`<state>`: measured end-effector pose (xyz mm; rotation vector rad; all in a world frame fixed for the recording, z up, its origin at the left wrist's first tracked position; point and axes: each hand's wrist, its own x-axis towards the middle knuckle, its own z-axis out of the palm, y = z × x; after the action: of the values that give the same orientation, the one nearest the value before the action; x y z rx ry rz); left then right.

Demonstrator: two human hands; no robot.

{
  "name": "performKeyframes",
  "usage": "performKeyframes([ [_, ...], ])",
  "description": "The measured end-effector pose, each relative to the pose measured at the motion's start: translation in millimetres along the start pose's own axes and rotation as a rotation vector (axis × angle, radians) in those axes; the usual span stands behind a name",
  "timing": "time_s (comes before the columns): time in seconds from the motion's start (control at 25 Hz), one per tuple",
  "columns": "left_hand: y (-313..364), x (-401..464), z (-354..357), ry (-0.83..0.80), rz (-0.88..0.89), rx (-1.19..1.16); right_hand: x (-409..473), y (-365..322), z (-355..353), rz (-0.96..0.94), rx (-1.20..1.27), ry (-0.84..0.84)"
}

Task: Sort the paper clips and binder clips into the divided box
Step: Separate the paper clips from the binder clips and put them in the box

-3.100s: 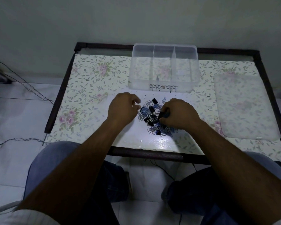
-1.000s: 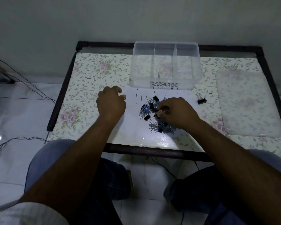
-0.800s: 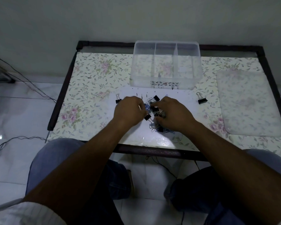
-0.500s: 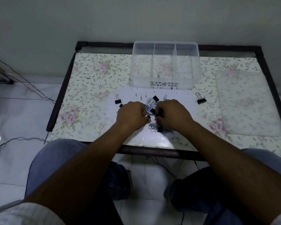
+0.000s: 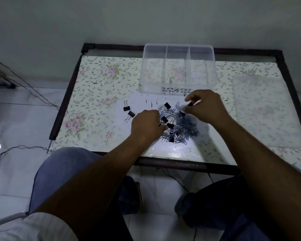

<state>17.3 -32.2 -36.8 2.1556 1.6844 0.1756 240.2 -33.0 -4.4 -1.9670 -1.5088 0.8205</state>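
A heap of blue and silver paper clips [image 5: 184, 126] mixed with black binder clips lies on the table in front of the clear divided box [image 5: 178, 88], whose three compartments are empty. My left hand [image 5: 146, 125] rests at the heap's left edge, fingertips pinched on a black binder clip [image 5: 170, 126]. My right hand [image 5: 207, 108] hovers above the heap's far right side with a small black binder clip [image 5: 190, 103] held between thumb and fingers. Two black binder clips [image 5: 129, 111] lie apart, left of the heap.
The floral-covered table [image 5: 97, 84] has a dark frame. The box's translucent lid [image 5: 266, 112] lies flat at the right. My knees sit under the near edge. Cables run across the tiled floor [image 5: 21, 94] on the left.
My right hand has lifted out of the heap toward the far right with a binder clip. A second binder clip now lies at the left. The lone clip at the right is hidden behind my right hand.
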Motion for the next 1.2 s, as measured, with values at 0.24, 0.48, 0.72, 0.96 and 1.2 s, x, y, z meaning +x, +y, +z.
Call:
performKeyframes([
  [0.24, -2, 2, 6, -0.033, -0.036, -0.193, 3, 17, -12, -0.01, -0.318, 0.042],
  [0.48, -1, 7, -8, -0.085, -0.098, -0.293, -14, -11, 50, -0.35, -0.338, -0.249],
  [0.72, -13, 17, -42, -0.006, -0.187, -0.778, -14, -7, 59, -0.336, -0.377, -0.261],
  [0.96, -36, 29, -49, 0.21, -0.39, -0.924, -16, -8, 60, -0.315, -0.392, -0.271],
  [1.2, -45, 24, -37, 0.355, -0.179, -0.35, -20, -11, 69, -0.298, -0.406, -0.206],
])
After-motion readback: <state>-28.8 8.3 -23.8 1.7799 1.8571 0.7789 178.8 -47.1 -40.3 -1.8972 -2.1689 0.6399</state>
